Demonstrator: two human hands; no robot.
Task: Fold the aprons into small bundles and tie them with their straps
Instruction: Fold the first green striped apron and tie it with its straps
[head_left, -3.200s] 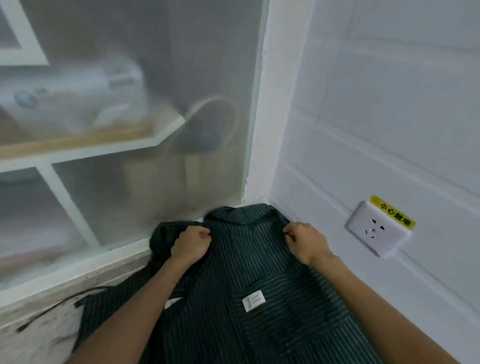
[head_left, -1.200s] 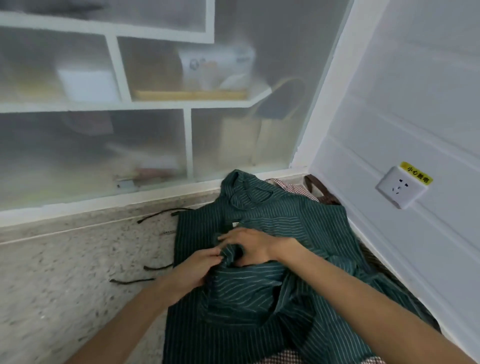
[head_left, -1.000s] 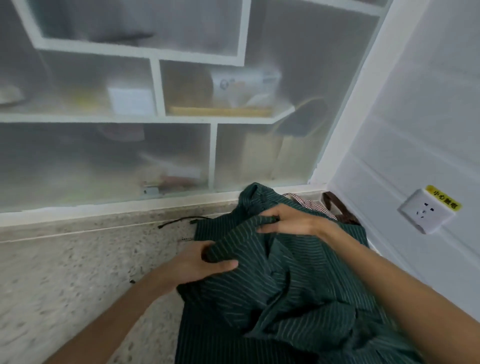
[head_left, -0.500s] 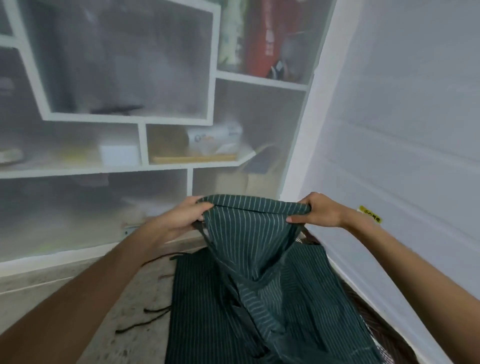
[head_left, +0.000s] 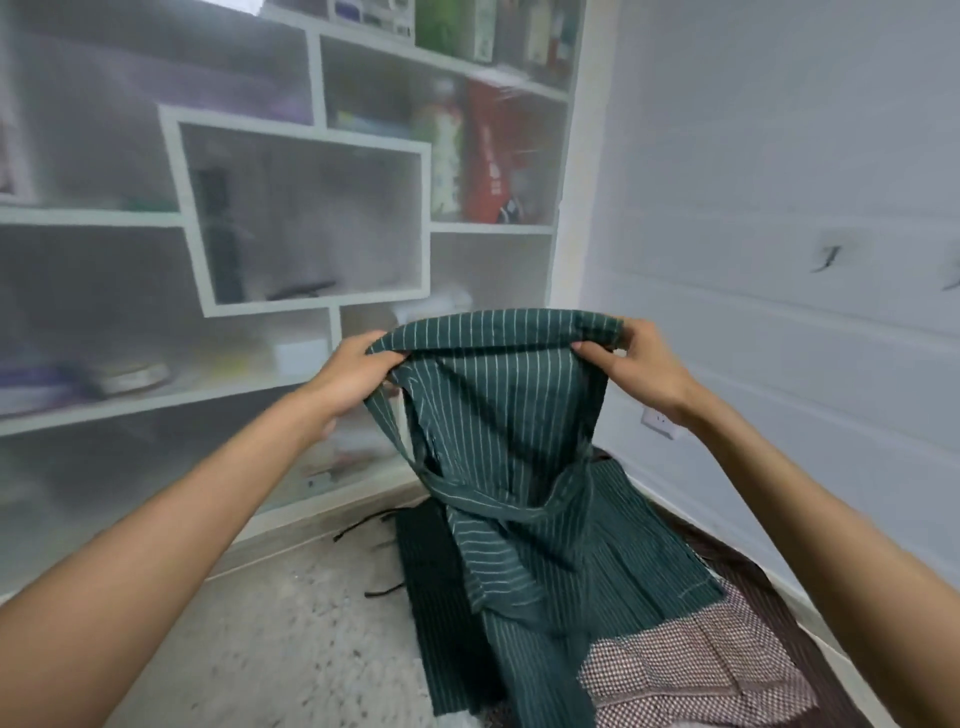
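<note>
A dark green apron with thin white stripes (head_left: 498, 405) hangs in the air by its top edge. My left hand (head_left: 353, 371) pinches the top left corner and my right hand (head_left: 641, 364) pinches the top right corner. Its neck strap (head_left: 467, 491) loops down in front of the cloth. The lower part drapes onto more dark green striped cloth (head_left: 639, 561) lying on the counter. A brown and white checked apron (head_left: 691, 670) lies under that pile at the lower right. Thin black straps (head_left: 363, 525) trail off to the left on the counter.
A speckled stone counter (head_left: 291, 639) fills the lower left. White shelving behind frosted panels (head_left: 311, 218) rises at the back with blurred boxes and bottles. A white panelled wall (head_left: 779, 208) runs along the right, with a socket (head_left: 658, 420) behind my right wrist.
Both hands took hold of the green apron's top edge and lifted it off the pile. Since half a second ago they have raised it higher and spread it wider.
</note>
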